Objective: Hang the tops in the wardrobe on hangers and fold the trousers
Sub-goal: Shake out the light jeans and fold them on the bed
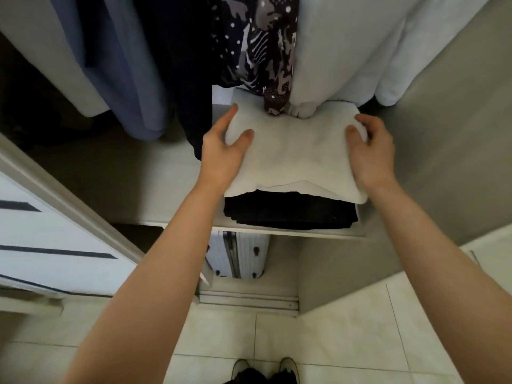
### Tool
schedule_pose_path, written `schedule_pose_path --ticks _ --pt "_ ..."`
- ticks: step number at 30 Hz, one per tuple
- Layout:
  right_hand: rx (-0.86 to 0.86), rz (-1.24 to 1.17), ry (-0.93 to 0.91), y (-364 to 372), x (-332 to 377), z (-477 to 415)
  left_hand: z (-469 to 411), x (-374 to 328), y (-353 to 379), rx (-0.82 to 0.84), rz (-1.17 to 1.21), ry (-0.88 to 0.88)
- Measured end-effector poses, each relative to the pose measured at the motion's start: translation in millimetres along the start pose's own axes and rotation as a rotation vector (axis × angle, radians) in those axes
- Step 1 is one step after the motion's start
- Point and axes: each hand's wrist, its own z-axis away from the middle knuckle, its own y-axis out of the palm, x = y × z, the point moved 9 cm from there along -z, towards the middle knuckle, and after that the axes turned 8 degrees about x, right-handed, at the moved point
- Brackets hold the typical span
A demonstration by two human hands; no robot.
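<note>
Folded white trousers [293, 156] lie on top of a folded black garment [288, 210] on the wardrobe shelf [155, 173]. My left hand [221, 146] grips the white bundle's left side, thumb on top and fingers around the edge. On the right side my right hand [371, 149] holds it the same way, its thumb pressing the top. Hanging tops fill the rail above: white ones [346, 48] at the right, a dark patterned one [260, 45] in the middle, blue and navy ones [133, 59] at the left.
A white suitcase [238, 257] stands under the shelf. The wardrobe's grey side wall [443, 162] is at the right, and a sliding door with dark stripes [50, 236] at the left. Below lies pale tiled floor [332, 342] with my shoes [263, 370].
</note>
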Motion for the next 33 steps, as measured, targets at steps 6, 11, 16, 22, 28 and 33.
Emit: schedule_pose_path --ticks 6,11,16,22,28,33 --pt "0.029 0.204 -0.001 25 -49 6 27 80 15 0.087 -0.221 -0.184" --pt "0.108 0.179 -0.021 24 -50 9 34 72 6 -0.066 -0.173 -0.139" --pt "0.066 0.08 -0.045 15 -52 26 54 104 4 -0.069 -0.233 -0.299" --pt "0.008 -0.004 -0.072 16 -54 38 72 125 -18 -0.248 0.057 -0.45" --pt "0.043 0.15 -0.12 27 -80 55 78 110 5 -0.012 -0.123 -0.148" --pt "0.031 0.093 -0.105 27 -74 50 72 103 4 -0.064 -0.211 -0.103"
